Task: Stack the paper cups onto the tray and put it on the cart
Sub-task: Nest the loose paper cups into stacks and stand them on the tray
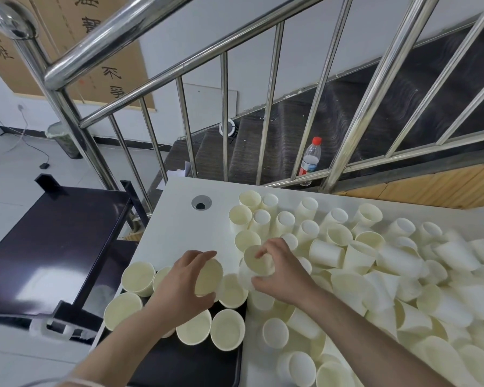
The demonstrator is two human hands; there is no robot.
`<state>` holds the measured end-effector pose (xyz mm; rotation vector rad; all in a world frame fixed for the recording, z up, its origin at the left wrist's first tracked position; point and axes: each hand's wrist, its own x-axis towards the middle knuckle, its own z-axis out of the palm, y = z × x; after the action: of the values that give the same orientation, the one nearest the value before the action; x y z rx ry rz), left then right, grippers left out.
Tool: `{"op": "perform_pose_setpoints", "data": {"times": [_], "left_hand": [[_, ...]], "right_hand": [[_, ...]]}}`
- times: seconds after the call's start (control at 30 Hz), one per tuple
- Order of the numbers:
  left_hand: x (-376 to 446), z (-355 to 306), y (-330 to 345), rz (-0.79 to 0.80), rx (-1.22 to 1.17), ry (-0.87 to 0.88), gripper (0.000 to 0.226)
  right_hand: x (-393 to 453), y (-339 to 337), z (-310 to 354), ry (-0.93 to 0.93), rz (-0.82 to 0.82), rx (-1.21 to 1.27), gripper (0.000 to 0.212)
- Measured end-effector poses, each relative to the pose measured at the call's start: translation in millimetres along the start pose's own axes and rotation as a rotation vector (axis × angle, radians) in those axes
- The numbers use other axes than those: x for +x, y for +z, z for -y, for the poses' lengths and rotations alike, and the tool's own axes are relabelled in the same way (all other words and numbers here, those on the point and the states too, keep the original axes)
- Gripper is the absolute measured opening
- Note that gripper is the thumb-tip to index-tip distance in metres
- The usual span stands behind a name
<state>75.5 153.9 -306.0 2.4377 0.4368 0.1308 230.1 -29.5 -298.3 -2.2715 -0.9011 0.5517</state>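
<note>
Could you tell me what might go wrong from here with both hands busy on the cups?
1. The left hand holds a tilted cup above the upright cups on the dark tray; setting it down carelessly could tip its neighbours.
2. The right hand grips a cup inside a dense loose pile; pulling it out may scatter nearby ones.
3. The tray sits at the table's near-left edge, so a nudge might push it off.

A steel railing [140, 48] fences dark stairs [263, 141]. A calligraphy scroll [67, 46] hangs on the white wall [207, 32]. Pale tiled floor [9, 174] below
</note>
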Motion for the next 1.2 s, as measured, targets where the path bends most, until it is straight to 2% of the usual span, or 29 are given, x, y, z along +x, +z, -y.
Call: {"op": "perform_pose_setpoints", "data": {"times": [0.13, 0.2, 0.37, 0.67, 1.2], "left_hand": [[-14.1, 6.4, -5.9, 0.028, 0.056, 0.032, 0.076], [-21.8, 7.1, -8.3, 0.045, 0.092, 0.033, 0.074], [-32.5, 11.1, -7.5, 0.110, 0.142, 0.011, 0.073], [-41.1, 28.3, -2.6, 0.178, 0.115, -0.027, 0.077], [-42.3, 41.5, 22.7, 0.252, 0.193, 0.034, 0.086]], "right_hand": [[-12.7, 6.3, 8.9, -0.094, 0.082, -0.031, 0.075], [-18.7, 12.5, 12.0, -0.143, 0.140, -0.065, 0.086], [-30.1, 27.2, 20.9, -0.249, 0.263, -0.125, 0.074], [-36.2, 37.8, 29.5, -0.307, 0.387, -0.236, 0.071], [-33.2, 65.1, 19.3, -0.270, 0.411, -0.404, 0.089]]}}
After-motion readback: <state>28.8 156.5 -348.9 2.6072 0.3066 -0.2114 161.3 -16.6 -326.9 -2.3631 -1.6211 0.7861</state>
